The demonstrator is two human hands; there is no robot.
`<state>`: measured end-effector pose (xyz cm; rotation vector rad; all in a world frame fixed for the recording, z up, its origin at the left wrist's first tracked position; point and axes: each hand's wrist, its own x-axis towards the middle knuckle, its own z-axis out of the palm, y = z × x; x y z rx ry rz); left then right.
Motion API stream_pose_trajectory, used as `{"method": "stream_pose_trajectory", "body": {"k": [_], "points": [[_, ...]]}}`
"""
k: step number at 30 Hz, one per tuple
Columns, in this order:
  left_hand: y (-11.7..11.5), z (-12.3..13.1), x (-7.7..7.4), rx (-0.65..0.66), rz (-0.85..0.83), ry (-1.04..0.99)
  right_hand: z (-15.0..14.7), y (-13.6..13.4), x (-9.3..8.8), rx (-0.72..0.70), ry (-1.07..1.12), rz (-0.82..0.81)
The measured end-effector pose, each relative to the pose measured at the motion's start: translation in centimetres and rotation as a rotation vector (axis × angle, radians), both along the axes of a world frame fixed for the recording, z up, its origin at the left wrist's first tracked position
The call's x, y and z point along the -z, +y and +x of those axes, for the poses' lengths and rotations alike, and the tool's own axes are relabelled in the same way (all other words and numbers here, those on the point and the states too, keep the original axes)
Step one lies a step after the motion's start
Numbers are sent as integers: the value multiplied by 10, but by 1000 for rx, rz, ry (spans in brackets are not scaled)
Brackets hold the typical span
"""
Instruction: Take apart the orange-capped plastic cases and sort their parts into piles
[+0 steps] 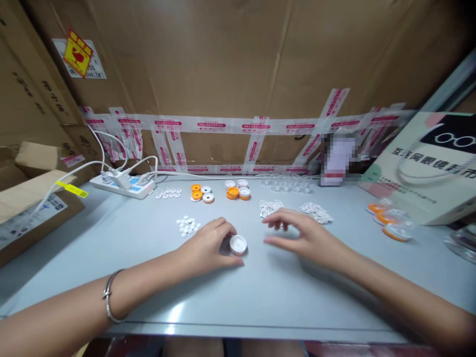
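My left hand (213,245) is curled round a small white round cup-like piece (238,245) that stands hollow side up on the table. Its thumb lies along the near side and its fingers along the left and far side. To the right, my right hand (303,238) hovers with thumb and fingers apart and nothing between them. Just past its fingertips are flat white cut-out pieces (270,207), with a second pile of patterned white pieces (316,212) beside them. Small white discs (188,225) lie beyond my left forearm.
Farther back are orange and white round pieces (203,194), another such group (238,190), clear domes (288,183) and small clear-white parts (169,193). A power strip (122,184) sits back left. Domed orange pieces (396,230), a phone (338,161) and a printed box (427,173) stand right.
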<state>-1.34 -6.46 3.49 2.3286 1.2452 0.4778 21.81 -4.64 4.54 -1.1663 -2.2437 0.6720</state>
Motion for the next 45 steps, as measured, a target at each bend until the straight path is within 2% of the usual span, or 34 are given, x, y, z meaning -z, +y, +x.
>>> {"method": "stream_pose_trajectory", "body": {"k": [3,6,12,20,26,30,33,35,38,41,45], "points": [[4,3,5,-16,5,-22,-31,-3,11,-129,-29,-38],[10,3,10,-8,-5,-48,-43,3,22,-150,3,-71],[18,1,19,-12,-44,-124,-46,14,30,-119,124,-185],[21,1,22,-10,-77,-170,-46,15,36,-125,160,-70],[20,0,16,12,-90,-148,-46,12,29,-103,233,-33],[20,-2,16,6,-109,-156,-39,17,15,-3,258,38],[18,-4,17,29,-104,-183,-36,31,6,115,200,47],[16,-5,18,41,-94,-186,-38,43,4,136,116,10],[14,-6,17,46,-79,-170,-48,59,6,95,-39,19],[12,-8,17,50,-70,-154,-59,72,12,45,-172,105],[11,-9,16,57,-61,-157,-67,83,20,45,-239,180]]}}
